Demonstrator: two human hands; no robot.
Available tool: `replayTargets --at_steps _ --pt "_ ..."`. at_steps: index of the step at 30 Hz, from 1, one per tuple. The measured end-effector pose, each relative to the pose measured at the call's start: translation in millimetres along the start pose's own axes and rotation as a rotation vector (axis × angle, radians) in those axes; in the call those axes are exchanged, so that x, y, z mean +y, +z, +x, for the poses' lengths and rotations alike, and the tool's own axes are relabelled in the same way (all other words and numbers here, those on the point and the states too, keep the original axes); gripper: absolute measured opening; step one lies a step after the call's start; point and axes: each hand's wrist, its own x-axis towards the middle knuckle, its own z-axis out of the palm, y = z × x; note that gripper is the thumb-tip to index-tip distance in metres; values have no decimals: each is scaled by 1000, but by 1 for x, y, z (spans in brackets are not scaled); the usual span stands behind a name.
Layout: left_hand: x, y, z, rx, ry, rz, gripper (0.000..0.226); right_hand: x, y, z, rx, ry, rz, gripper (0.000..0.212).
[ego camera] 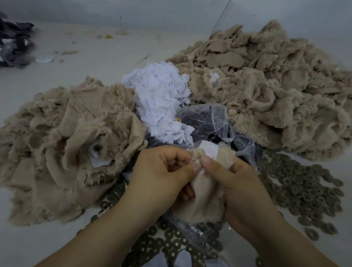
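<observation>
Both hands meet over the near middle of the bench (31,241): the left hand (159,174) and right hand (238,184) pinch a beige cloth piece (204,199), fingers (208,162) clamped on its top edge. Dark rings (299,188) lie scattered around. Farther off, white scraps (158,92) sit between a left heap (65,143) and a right heap (273,86) of beige cloth.

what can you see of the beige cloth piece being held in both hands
The beige cloth piece is a soft scrap with fuzzy, frayed edges, bunched and creased. A white patch lies against its top. The left hand and right hand pinch its upper edge between thumbs and fingers, holding it above a clear plastic bag and brownish ring discs.
</observation>
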Motion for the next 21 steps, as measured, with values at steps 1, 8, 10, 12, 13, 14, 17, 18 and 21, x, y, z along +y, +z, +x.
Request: replayTargets --at_steps 1,8,10,12,13,14,17,18,21 --pt "0 0 0 -6 -14 -35 6 -1 0 -1 -23 12 51 40" --pt "-5 2 -1 -71 -127 -288 5 -6 4 -3 -113 106 178 38" --pt "-7 2 -1 -73 -116 -299 7 -6 4 -3 -98 113 202 41" --pt "-7 2 -2 -63 -82 -292 9 -6 4 -3 -81 125 215 44" --pt "-7 2 -2 -53 -52 -277 10 -7 4 -3 -73 129 215 45" --pt "-6 2 -3 -38 -11 -247 10 -7 4 -2 -66 131 219 45" --pt "-3 4 -6 -3 110 -133 6 -7 3 -2 -42 118 232 44" --pt "-2 4 -7 1 126 -121 5 -7 3 -2 -37 109 225 44" --pt "-3 6 -8 29 122 -96 17 -6 3 -2 -28 85 190 42"
